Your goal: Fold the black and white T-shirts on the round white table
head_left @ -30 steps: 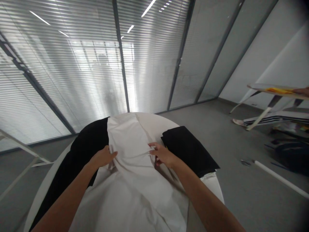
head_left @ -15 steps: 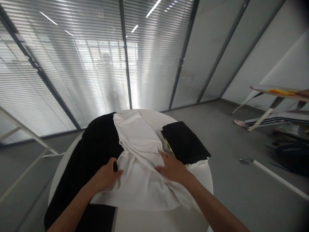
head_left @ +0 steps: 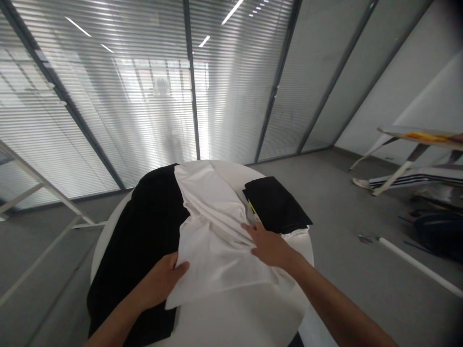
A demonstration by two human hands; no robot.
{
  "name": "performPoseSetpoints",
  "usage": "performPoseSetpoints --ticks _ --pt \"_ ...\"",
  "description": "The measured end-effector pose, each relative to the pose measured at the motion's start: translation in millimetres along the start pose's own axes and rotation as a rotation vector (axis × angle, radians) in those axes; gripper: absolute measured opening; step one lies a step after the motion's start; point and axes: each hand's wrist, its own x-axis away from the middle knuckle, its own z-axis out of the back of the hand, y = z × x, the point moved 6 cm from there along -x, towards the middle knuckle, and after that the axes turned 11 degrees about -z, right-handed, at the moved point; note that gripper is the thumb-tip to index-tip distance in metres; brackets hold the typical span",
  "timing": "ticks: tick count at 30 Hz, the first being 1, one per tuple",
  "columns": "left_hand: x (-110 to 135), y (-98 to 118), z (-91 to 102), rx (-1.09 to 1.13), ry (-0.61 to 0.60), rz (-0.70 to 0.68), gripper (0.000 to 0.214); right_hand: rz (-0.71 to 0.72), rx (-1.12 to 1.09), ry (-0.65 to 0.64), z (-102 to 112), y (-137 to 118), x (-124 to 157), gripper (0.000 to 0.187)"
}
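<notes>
A white garment (head_left: 213, 241), wrinkled and partly folded, lies across the middle of a round white table (head_left: 231, 323). My left hand (head_left: 164, 277) is closed on its near left edge, thumb on top and fingers underneath. On the garment's right side rests my right hand (head_left: 269, 243), its thumb and forefinger apart against the cloth. Under the left hand and along the table's left side spreads a large black cloth (head_left: 148, 226). Just beyond the right hand is a folded black cloth stack (head_left: 280, 202) with a yellow strip and some white cloth at its edges.
A white metal frame (head_left: 54, 193) stands on the floor at left. At right, a person's striped trouser leg (head_left: 408, 179) shows beneath another table (head_left: 415, 135). A white pole (head_left: 419, 267) and a dark bag (head_left: 439, 233) lie on the floor. Blinds-covered glass (head_left: 152, 106) closes off the far side.
The white garment's near edge has moved up and shifted right at its left corner, baring more tabletop. My right hand has moved slightly right; the left hand stays at the garment's left edge.
</notes>
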Motion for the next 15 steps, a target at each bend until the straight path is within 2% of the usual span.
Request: performPoseSetpoints --ticks 2,4,6,8,11,15 --pt "13 0 -21.7 0.244 -0.028 0.063 0.051 0.002 0.042 0.019 9 8 7 0.073" --pt "28 -7 -41.4 0.377 -0.030 0.159 0.057 0.019 0.058 0.032 18 13 17 0.070" --pt "40 -17 -56.3 0.379 -0.074 0.226 0.058 0.062 0.033 0.036 25 12 28 0.067" --pt "51 -28 -61.3 0.241 -0.140 0.269 0.054 0.116 -0.024 0.016 31 7 38 0.062" --pt "60 -36 -48.7 -0.018 -0.206 0.300 0.043 0.186 -0.108 -0.038 37 -5 48 0.057" --pt "51 -23 -13.4 -0.086 -0.249 0.278 0.046 0.267 -0.216 -0.047 44 -20 53 0.052"
